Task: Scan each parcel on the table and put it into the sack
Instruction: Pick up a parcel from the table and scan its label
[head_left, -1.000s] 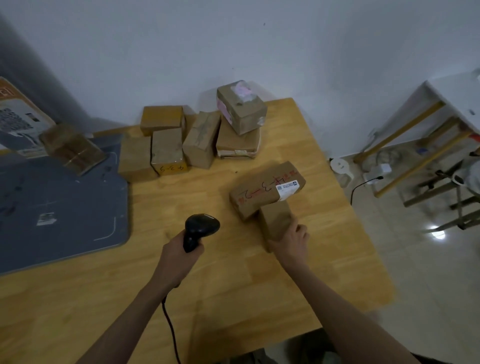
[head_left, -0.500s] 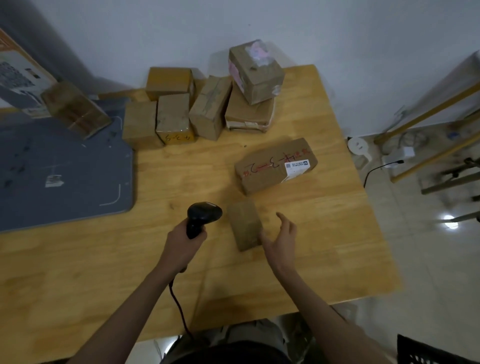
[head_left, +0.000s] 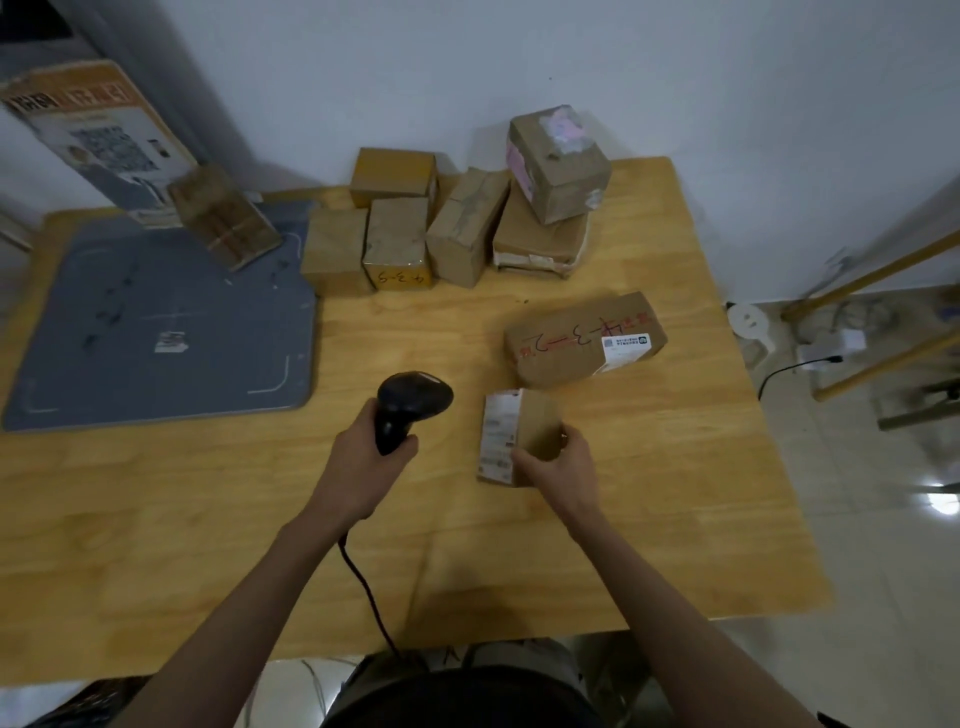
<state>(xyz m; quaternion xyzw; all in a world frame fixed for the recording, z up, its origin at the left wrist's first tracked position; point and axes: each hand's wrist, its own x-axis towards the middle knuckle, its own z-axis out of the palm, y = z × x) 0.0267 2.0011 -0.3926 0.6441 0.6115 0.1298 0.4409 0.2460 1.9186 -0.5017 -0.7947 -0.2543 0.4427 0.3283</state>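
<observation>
Tipped up since a half-second ago, the small parcel (head_left: 522, 434) shows its label on the desk (head_left: 675, 467). Right hand (head_left: 558, 460) fingers grasp it; left hand (head_left: 363, 462) clenches the scanner (head_left: 408, 408). Best aim squarely at the barcode.

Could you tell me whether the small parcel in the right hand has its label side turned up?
Yes, up. The small parcel shows its white label on top, facing the camera, while the right hand grips its near end.
</observation>
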